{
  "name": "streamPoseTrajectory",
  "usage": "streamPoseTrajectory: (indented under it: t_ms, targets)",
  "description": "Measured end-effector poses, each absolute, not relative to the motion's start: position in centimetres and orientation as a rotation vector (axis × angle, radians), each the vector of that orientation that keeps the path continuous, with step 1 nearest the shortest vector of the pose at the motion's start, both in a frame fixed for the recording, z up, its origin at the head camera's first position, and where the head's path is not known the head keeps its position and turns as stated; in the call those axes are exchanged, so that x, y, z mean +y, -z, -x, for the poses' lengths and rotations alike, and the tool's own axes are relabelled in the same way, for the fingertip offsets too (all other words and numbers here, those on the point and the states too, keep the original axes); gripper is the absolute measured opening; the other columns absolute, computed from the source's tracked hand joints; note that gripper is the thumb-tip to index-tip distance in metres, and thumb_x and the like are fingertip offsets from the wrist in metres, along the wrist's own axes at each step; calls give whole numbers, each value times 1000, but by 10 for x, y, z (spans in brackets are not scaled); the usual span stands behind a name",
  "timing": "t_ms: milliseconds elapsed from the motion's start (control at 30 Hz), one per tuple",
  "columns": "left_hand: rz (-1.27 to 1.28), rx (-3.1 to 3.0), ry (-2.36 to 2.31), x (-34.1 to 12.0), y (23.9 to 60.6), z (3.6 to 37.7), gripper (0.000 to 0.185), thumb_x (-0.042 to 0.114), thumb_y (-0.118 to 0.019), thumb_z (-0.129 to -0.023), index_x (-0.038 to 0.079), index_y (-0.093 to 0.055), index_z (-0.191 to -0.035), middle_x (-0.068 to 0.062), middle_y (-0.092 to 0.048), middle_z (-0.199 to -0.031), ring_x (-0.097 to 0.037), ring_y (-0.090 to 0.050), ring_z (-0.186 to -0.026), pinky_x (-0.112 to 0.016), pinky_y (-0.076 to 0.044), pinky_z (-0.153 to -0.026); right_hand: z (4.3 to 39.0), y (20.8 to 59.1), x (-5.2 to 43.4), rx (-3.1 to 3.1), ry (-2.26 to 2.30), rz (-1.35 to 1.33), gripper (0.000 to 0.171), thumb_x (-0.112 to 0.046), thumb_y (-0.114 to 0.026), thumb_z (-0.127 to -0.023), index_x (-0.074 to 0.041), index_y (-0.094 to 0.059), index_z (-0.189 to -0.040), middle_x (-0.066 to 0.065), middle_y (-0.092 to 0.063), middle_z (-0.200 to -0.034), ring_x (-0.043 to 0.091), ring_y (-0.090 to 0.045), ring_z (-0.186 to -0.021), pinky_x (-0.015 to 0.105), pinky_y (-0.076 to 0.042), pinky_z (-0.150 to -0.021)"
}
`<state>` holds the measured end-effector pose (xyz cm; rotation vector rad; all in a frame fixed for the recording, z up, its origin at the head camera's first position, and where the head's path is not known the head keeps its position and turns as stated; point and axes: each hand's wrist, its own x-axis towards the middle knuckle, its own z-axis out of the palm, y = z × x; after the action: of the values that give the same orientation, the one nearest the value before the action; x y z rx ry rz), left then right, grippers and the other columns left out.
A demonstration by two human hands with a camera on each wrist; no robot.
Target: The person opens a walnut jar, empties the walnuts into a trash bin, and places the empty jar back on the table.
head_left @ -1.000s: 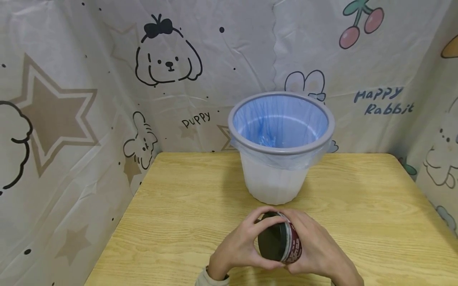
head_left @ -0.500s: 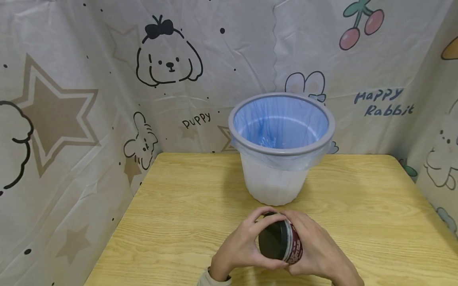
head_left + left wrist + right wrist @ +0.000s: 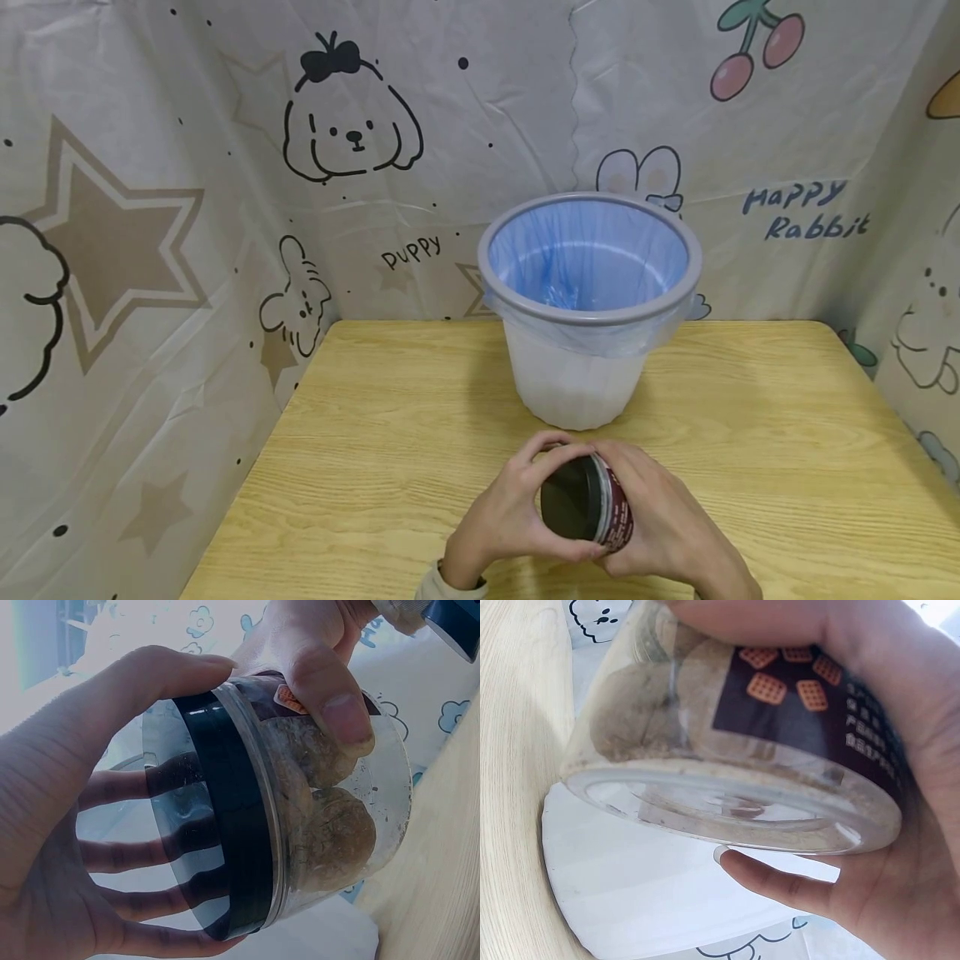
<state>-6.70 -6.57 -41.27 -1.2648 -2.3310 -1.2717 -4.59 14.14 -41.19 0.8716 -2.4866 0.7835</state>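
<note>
Little moved — left fingers [image 3: 124,857] and right fingers [image 3: 780,884] clasp a jar [image 3: 588,502]; only wrist views show lumps [image 3: 341,838].

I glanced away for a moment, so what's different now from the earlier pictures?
Very little: a finger of the left hand has shifted slightly toward the far edge of the lid. Nothing was taken hold of or let go. The right hand still holds the jar; the bin stays put.
</note>
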Motion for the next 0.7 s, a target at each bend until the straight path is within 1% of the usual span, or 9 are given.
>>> streamPoseTrajectory:
  t_ms: [400, 700]
  targets:
    - [1188, -2388, 1361, -64, 413, 67, 89, 34, -90, -62, 25, -48, -140, 1, -46, -132, -19, -55, -113, -27, -47, -95, 46, 412, 141, -2501, -786, -862, 103, -33, -89, -33, -11, -54, -127, -9, -56, -117, 11, -55, -103, 37, -53, -81]
    - [1096, -2449, 1411, -63, 412, 63, 82, 39, -87, -66, 30, -48, -138, 3, -49, -130, -14, -55, -111, -30, -49, -93, 46, 412, 140, -2492, -793, -863, 104, -32, -90, -34, -10, -54, -128, -9, -56, -117, 12, -55, -104, 37, -53, -82]
